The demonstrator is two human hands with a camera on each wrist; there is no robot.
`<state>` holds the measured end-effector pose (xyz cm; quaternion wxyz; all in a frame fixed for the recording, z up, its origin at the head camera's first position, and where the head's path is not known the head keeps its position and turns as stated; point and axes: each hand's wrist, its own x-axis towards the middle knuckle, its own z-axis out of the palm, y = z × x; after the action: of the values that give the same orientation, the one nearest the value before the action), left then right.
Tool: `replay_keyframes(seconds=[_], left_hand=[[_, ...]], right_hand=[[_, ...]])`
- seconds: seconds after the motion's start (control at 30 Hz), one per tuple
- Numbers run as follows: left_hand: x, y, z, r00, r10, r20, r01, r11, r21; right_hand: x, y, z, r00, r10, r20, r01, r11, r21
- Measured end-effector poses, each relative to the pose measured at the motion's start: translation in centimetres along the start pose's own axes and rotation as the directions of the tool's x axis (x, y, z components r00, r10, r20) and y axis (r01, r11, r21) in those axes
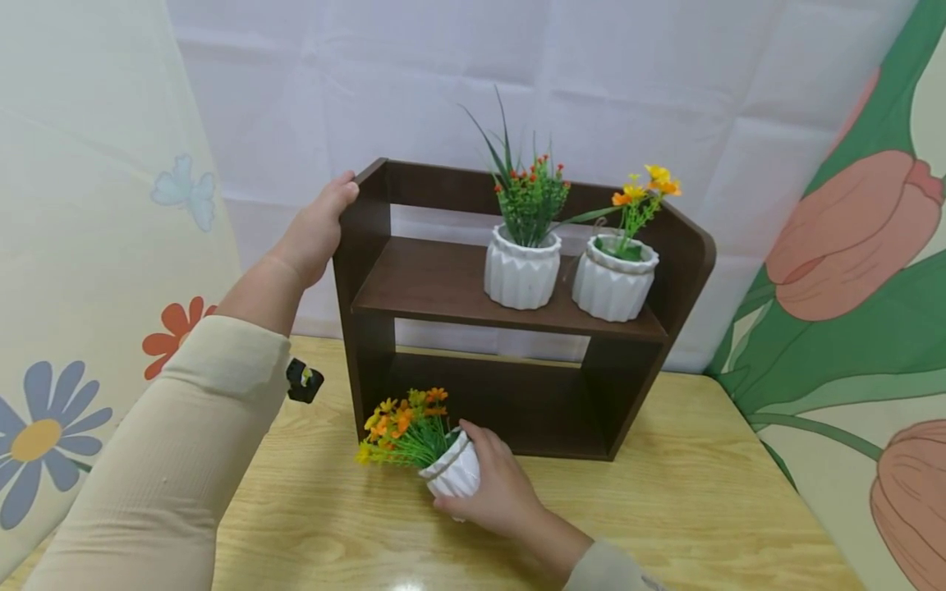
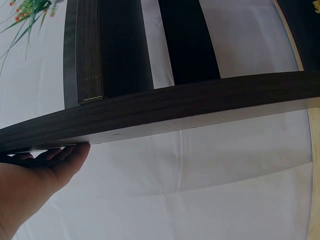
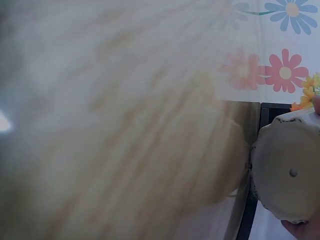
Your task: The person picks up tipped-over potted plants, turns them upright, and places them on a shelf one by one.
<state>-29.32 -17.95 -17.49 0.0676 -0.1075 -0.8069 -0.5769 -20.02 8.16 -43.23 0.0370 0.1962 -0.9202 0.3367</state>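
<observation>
In the head view, my right hand (image 1: 502, 488) grips a white fluted flowerpot (image 1: 456, 474) with orange and yellow flowers, tilted to the left before the lower shelf. The right wrist view shows this pot's pale underside (image 3: 277, 170) with a small hole. My left hand (image 1: 314, 230) rests against the outer left side of a dark brown two-tier shelf (image 1: 429, 275); in the left wrist view its fingers (image 2: 72, 160) touch the side panel. On the upper tier stand a white pot (image 1: 523, 275) with red-dotted greenery and another (image 1: 613, 287) with yellow-orange flowers.
The shelf stands on a light wooden table (image 1: 702, 492), in front of a white cloth (image 1: 628, 74). Flower-printed sheets hang at the left (image 1: 81, 205) and right (image 1: 872, 345). A small black object (image 1: 304, 381) shows beside the left sleeve.
</observation>
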Motion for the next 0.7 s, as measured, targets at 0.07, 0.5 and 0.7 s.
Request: replay_keyframes(seconds=[0.07, 0.5, 0.7], left_hand=[[0.0, 0.0, 0.0, 1.000, 0.002, 0.000, -0.002, 1.000, -0.002], [0.0, 0.1, 0.0, 1.000, -0.006, 0.000, 0.006, 1.000, -0.004], [-0.1, 0.1, 0.0, 1.000, -0.003, 0.001, 0.003, 1.000, 0.003]], right_hand=[[-0.1, 0.1, 0.0, 1.000, -0.007, -0.011, 0.007, 1.000, 0.002], [-1.0, 0.5, -0.2, 0.999, 0.037, -0.022, -0.035, 0.997, 0.065], [-1.5, 0.8, -0.3, 0.998, 0.066, -0.021, -0.064, 0.992, 0.112]])
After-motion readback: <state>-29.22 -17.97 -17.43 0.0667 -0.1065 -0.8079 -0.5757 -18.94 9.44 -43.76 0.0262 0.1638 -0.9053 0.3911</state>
